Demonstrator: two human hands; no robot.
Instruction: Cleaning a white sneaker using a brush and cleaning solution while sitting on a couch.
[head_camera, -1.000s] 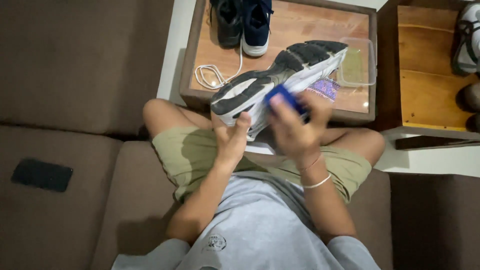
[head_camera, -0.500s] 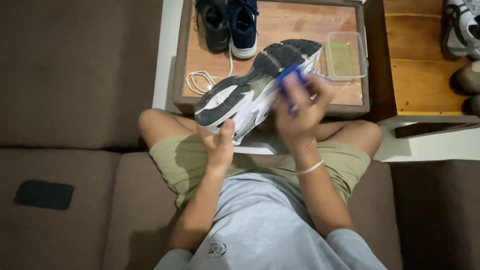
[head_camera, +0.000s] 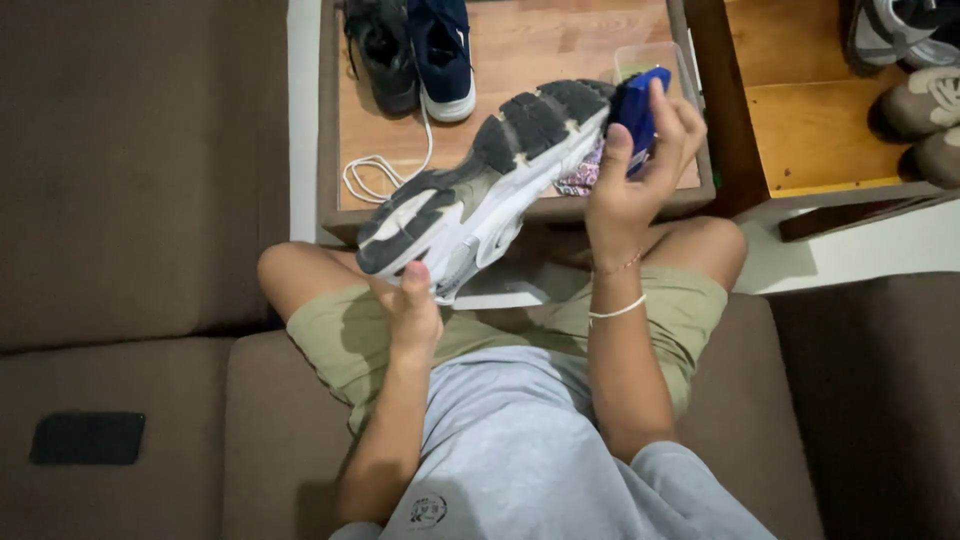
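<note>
My right hand (head_camera: 630, 190) is clenched around a small blue brush (head_camera: 637, 110), fingers curled over its back and thumb along its near side, pressing it against the toe end of a white running shoe (head_camera: 490, 190). My left hand (head_camera: 412, 315) grips the shoe at its heel, thumb up against the side, so the shoe hangs in the air above my lap with its grey and black sole turned upward and its toe pointing away to the right.

To scrub well here, I judge the heel grip should stay firm, so the shoe does not twist, and the brush should stay flat on the sole's edge.

Beyond the shoe stands a low wooden table (head_camera: 520, 50). On it lie a dark shoe (head_camera: 380, 55) and a navy shoe (head_camera: 440, 50) side by side, a loose white lace (head_camera: 375, 170), a patterned cloth (head_camera: 580, 180) and a clear plastic tub (head_camera: 650, 55), partly hidden by the brush. I sit on a brown sofa (head_camera: 140, 200); a black phone (head_camera: 88, 437) lies on its cushion to my left.
</note>
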